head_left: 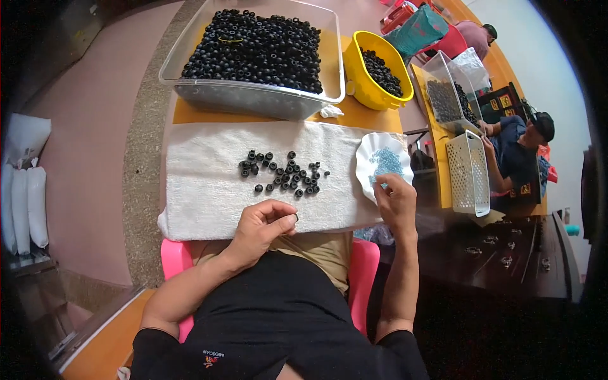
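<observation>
One dark ring-shaped piece (296, 216) is in play, down at six o'clock on the white towel (202, 196), pinched between the thumb and forefinger of the left hand (267, 226). Over at three o'clock, the right hand (396, 199) is at the scalloped white dish (365, 152), thumb and fingertips pressed together at the edge of the small pale-blue beads (384, 161); whether a bead is caught in there, I cannot tell!

So where do we stand? Mid-cycle, I'd judge: one piece up, the beads within touch, and nothing in the fingers that looks finished. At the centre of the clock lies a loose scatter of black ring-shaped pieces (293, 174), some with their holes facing up, a few smaller ones out at its right-hand end. Done or waiting? They're too small to call; no blue shows in them from here, which hints at waiting.

And look at the stock! At twelve, the clear plastic bin (253, 101) carries a great heap of similar black pieces; between one and two, the yellow tub (362, 92) has a smaller pile. If those are all to be worked, there's far more left than the towel holds. The blue supply looks healthy too, a good spread across the dish.
</observation>
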The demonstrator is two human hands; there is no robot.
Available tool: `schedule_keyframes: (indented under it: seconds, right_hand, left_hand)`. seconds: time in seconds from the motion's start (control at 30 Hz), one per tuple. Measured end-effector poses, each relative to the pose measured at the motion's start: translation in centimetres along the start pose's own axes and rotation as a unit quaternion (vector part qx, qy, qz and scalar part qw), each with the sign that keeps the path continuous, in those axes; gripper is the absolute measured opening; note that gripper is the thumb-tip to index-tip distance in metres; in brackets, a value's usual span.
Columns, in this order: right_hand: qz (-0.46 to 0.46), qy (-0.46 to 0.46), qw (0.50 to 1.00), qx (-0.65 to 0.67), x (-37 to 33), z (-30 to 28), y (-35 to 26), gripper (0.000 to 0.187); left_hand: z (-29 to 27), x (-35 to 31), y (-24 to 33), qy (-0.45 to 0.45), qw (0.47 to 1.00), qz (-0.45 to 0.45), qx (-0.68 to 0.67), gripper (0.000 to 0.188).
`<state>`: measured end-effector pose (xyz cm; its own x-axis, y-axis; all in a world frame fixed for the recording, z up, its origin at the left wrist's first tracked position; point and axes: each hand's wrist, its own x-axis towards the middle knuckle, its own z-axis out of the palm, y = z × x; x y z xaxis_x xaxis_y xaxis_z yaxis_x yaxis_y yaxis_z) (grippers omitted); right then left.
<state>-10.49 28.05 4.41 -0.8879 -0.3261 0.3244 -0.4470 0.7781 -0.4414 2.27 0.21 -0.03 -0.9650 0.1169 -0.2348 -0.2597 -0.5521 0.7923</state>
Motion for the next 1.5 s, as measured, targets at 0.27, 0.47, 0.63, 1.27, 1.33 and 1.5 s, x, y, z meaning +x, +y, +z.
schedule_keyframes:
  seconds: [0.27, 0.47, 0.63, 1.27, 1.33, 1.5]
  right_hand:
    - [0.032, -0.097, 0.984, -0.146, -0.2, -0.8, 1.7, 0.019]
    - [0.047, -0.097, 0.984, -0.140, 0.6, -0.6, 0.9, 0.019]
    - [-0.019, -0.086, 0.989, -0.116, 2.1, -0.5, 0.6, 0.018]
    - [-0.043, -0.077, 0.993, -0.073, 3.1, 0.8, 0.8, 0.017]
    - [-0.039, -0.055, 0.998, -0.017, 3.0, 1.2, 1.4, 0.017]
    - [-0.004, -0.034, 0.997, 0.066, 3.3, 0.8, 1.3, 0.018]
  left_hand:
    - [0.1, 0.0, -0.1, 0.009, 1.000, -0.015, 0.003, 0.014]
    - [0.1, 0.2, -0.2, 0.008, 1.000, -0.021, -0.004, 0.015]
    - [0.2, 0.1, -0.1, 0.007, 1.000, -0.021, 0.002, 0.014]
    - [0.0, 0.1, -0.2, 0.003, 1.000, -0.019, 0.004, 0.015]
    - [0.1, 0.1, -0.2, 0.004, 1.000, -0.020, 0.005, 0.015]
    - [0.0, 0.1, -0.1, 0.006, 1.000, -0.023, 0.005, 0.015]
